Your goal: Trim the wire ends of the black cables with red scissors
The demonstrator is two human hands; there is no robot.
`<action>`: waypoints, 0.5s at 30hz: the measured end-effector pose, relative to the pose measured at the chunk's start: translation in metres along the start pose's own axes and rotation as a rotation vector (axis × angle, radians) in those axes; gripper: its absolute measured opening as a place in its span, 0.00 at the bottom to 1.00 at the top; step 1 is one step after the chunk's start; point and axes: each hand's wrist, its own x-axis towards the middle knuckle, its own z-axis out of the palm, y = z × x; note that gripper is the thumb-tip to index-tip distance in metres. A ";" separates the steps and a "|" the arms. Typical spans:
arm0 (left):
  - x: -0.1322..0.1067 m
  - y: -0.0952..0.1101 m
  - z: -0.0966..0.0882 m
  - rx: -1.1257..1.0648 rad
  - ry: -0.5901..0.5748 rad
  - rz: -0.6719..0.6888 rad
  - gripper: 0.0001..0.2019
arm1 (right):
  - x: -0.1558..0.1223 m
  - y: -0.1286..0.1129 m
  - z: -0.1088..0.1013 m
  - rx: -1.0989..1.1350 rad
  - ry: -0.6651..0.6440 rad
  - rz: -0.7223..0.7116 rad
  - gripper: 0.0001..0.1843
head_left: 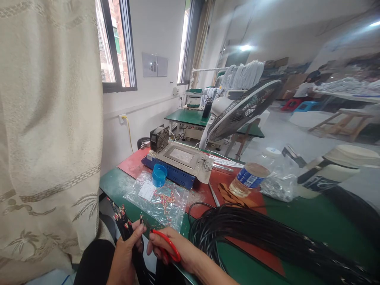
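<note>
My left hand [128,250] is closed round a bundle of black cables [122,223] whose stripped ends show red and pale wires. Between its thumb and forefinger one cable end [141,218] stands up apart from the rest. In my right hand [175,245] is a pair of red-handled scissors [170,243], with fingers through the handles. The blades point left toward the single cable end; whether they touch it I cannot make out. Just beyond, a clear plastic bag [142,180] lies on the table with small red and pale wire scraps [166,200] on it.
A blue cup [159,175] stands on the bag, before a blue-based machine [178,174] with a small fan [160,138]. On the right lies a large coil of black cable [243,225], near a liquid-filled bottle [247,180] and tweezers [214,194]. A big fan [243,113] stands behind.
</note>
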 end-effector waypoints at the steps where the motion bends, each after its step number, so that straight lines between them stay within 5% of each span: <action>1: 0.000 0.000 0.000 -0.003 -0.004 -0.002 0.16 | 0.000 0.000 0.000 0.014 -0.003 0.012 0.28; 15: -0.002 0.000 0.000 0.036 -0.071 0.025 0.16 | 0.003 0.007 0.005 -0.066 0.074 -0.123 0.30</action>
